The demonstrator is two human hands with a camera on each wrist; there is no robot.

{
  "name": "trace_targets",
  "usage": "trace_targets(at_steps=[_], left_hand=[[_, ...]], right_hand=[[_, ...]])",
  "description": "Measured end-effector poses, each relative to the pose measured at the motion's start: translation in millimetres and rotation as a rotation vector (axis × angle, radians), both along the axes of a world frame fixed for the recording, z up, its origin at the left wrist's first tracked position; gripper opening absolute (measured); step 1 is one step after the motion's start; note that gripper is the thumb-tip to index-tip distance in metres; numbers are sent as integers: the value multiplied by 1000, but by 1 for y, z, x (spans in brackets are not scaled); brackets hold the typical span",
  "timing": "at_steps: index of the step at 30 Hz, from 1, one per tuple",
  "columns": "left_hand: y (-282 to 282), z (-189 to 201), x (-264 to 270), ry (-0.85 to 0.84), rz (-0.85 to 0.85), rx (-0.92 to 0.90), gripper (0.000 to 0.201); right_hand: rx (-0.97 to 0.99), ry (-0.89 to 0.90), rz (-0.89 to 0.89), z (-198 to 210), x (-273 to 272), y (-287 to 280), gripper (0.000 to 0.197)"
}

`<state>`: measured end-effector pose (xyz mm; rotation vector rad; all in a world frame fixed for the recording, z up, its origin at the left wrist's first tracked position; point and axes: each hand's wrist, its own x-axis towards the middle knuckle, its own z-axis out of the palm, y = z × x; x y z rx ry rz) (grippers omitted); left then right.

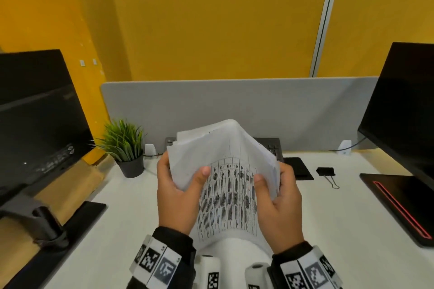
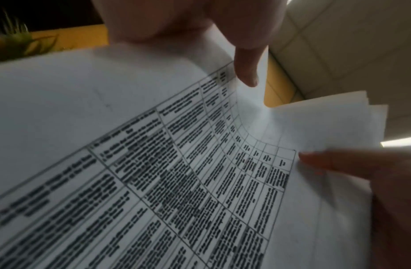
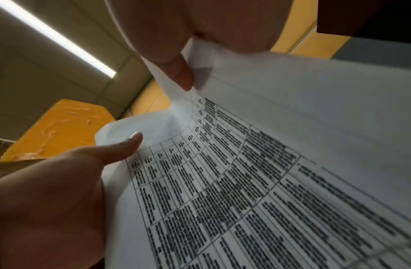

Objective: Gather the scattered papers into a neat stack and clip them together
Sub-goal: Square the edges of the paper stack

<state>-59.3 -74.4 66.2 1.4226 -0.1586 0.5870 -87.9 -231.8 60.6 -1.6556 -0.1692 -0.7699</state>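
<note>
The left hand (image 1: pixel 175 197) and right hand (image 1: pixel 283 204) grip the papers (image 1: pixel 225 171) by their sides — thumbs on top, fingers curled behind. A binder clip (image 1: pixel 326 172) lies on the desk (image 1: pixel 352 230) to the right — untouched.

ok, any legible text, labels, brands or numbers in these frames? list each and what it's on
No text can be read in any view.
Papers, held by left hand and right hand: printed table, rows of dark text, too blurred to read, also in both wrist views.
Wrist bands: black-and-white square marker patterns, with tiny marks at the corners too small to read.
Left monitor: faint screen marks, unreadable.
Binder clip: no visible marking.
</note>
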Motion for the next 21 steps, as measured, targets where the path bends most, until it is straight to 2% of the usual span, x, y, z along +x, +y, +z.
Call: trace_targets(at_steps=[3,6,10,13,16,19,21], left_hand=[[3,-1,0,10,-17,-24,60],[11,-17,6,117,-62,-42,73],[9,-17,10,135,-66,17,44],[8,-11,10,96,-8,-15,47],[9,-16,9,156,-22,-26,61],[13,-24,10,196,-94,20,49],[14,-23,9,204,-57,83,40]], right_hand=[[114,8,51,-3,1,-3,36],[145,134,121,-17,5,-8,43],[138,200,123,-16,11,-10,36],[188,184,97,-11,14,-16,33],[217,214,87,-18,14,-17,42],[216,215,57,-25,13,-16,52],[194,202,53,-24,13,-17,50]])
